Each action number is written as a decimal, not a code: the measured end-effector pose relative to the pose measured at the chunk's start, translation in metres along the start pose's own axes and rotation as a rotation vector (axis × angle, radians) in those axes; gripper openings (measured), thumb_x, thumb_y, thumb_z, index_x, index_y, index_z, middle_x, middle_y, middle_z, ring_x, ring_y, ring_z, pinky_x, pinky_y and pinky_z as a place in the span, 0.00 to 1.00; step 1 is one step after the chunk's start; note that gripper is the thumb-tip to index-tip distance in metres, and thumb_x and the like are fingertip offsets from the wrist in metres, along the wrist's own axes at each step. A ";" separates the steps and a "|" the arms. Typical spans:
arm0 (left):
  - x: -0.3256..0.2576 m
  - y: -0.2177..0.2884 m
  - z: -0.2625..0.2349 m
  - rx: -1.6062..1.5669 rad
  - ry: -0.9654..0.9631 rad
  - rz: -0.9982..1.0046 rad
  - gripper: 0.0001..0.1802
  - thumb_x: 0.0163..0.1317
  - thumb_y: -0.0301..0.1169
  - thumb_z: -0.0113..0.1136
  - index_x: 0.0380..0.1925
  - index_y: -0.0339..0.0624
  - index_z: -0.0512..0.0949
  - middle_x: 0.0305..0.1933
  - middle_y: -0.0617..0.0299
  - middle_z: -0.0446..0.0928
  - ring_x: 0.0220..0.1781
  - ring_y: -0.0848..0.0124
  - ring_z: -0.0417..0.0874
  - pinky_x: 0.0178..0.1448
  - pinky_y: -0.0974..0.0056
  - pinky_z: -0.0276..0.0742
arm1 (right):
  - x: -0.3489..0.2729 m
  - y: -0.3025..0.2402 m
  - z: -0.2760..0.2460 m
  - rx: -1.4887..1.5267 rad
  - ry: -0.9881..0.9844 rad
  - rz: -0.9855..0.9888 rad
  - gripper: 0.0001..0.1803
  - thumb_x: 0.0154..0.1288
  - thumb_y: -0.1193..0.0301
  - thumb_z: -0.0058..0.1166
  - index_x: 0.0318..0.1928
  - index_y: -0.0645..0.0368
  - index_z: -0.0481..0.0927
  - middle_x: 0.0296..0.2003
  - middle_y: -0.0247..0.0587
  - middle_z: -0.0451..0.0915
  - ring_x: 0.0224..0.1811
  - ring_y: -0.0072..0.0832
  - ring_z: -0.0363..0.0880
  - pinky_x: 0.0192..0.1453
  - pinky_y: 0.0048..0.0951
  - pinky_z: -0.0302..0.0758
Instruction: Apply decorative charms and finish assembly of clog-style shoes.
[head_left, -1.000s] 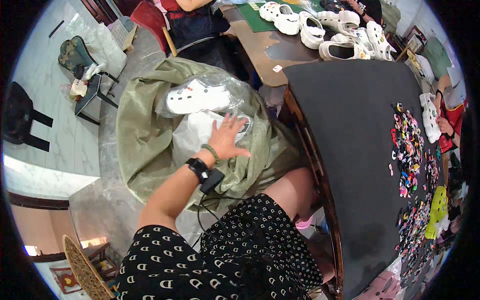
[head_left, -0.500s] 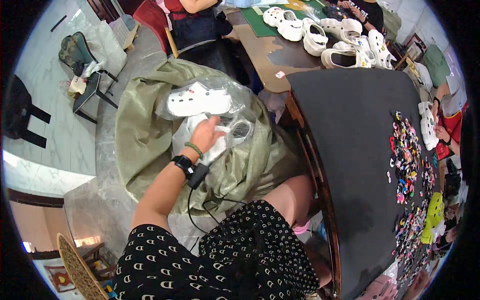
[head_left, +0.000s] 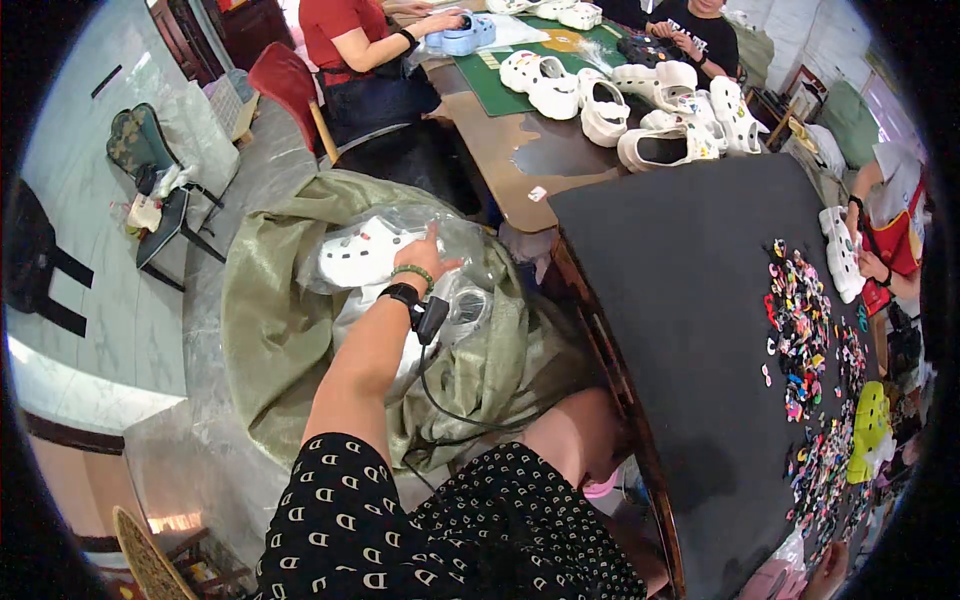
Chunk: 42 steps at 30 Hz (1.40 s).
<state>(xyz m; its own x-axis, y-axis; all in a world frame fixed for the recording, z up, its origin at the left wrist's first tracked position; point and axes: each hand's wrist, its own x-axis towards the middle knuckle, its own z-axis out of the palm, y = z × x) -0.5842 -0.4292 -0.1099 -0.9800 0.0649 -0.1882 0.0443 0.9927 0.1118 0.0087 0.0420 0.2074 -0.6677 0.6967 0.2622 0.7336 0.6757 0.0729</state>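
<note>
From my end I have the left hand (head_left: 418, 258) over the mouth of an olive sack (head_left: 262, 330), near 10 o'clock from the middle of my view. Its thumb stands well out from the forefinger. The other fingertips are hidden against a clear plastic bag (head_left: 458, 232), so from this angle I cannot tell whether they pinch the film or only touch it. I do not see the right hand.

Inside that bag lies a white clog (head_left: 345, 260), at 9 o'clock from the hand, on top of the sack's contents. Another bagged white shoe (head_left: 468, 306) sits between 4 and 5 o'clock from the hand.

I judge the clog light and springy, hard to damage, but its wrapper loose and slippery. I'd press through the film and clamp the shoe body itself, rather than trust a fold of plastic.

A black cable (head_left: 424, 372) hangs from the wrist at 6 o'clock. The dark bench (head_left: 690, 350) stands at 3 o'clock, bearing small colourful charms (head_left: 805, 345).
</note>
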 end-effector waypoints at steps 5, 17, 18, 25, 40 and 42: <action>0.023 -0.009 0.048 0.128 0.068 0.070 0.26 0.62 0.38 0.57 0.60 0.43 0.71 0.40 0.49 0.84 0.43 0.54 0.85 0.46 0.51 0.82 | -0.005 -0.006 -0.001 -0.024 -0.029 -0.050 0.12 0.69 0.71 0.54 0.46 0.64 0.83 0.40 0.53 0.84 0.42 0.44 0.83 0.48 0.38 0.78; -0.062 -0.061 -0.003 -0.485 0.631 0.037 0.19 0.62 0.45 0.61 0.25 0.38 0.78 0.24 0.45 0.79 0.28 0.46 0.81 0.33 0.49 0.74 | -0.015 -0.009 0.007 0.006 -0.039 0.017 0.13 0.69 0.67 0.54 0.47 0.62 0.83 0.40 0.54 0.84 0.41 0.45 0.83 0.46 0.38 0.78; -0.075 -0.063 -0.020 -0.545 0.659 0.044 0.19 0.62 0.44 0.62 0.25 0.38 0.78 0.23 0.46 0.78 0.27 0.46 0.80 0.32 0.51 0.74 | -0.012 -0.018 0.004 0.015 -0.036 0.000 0.13 0.69 0.67 0.54 0.47 0.61 0.83 0.40 0.54 0.84 0.41 0.45 0.83 0.45 0.38 0.78; -0.143 -0.079 -0.096 -0.786 0.812 0.041 0.15 0.63 0.35 0.65 0.25 0.33 0.79 0.17 0.59 0.73 0.22 0.81 0.67 0.27 0.69 0.66 | 0.009 -0.065 -0.002 0.132 -0.094 -0.261 0.18 0.66 0.67 0.59 0.53 0.63 0.79 0.42 0.55 0.83 0.43 0.46 0.82 0.46 0.40 0.76; -0.238 0.057 -0.267 -1.114 0.635 0.779 0.12 0.70 0.33 0.57 0.31 0.36 0.78 0.19 0.77 0.63 0.21 0.86 0.57 0.25 0.75 0.50 | 0.028 -0.264 -0.016 0.900 0.032 -0.975 0.48 0.47 0.66 0.73 0.67 0.58 0.60 0.71 0.62 0.49 0.71 0.57 0.55 0.72 0.49 0.58; -0.254 0.092 -0.284 -1.211 0.537 0.913 0.10 0.69 0.31 0.59 0.31 0.36 0.79 0.22 0.78 0.67 0.22 0.87 0.58 0.25 0.76 0.50 | 0.026 -0.260 -0.030 0.871 0.156 -0.994 0.53 0.47 0.59 0.75 0.69 0.59 0.56 0.72 0.62 0.45 0.73 0.56 0.51 0.73 0.50 0.56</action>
<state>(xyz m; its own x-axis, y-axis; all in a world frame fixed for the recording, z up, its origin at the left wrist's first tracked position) -0.3866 -0.3834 0.2252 -0.6763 0.2610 0.6888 0.7068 -0.0332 0.7066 -0.1958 -0.1230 0.2243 -0.8046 -0.1749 0.5675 -0.4134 0.8510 -0.3238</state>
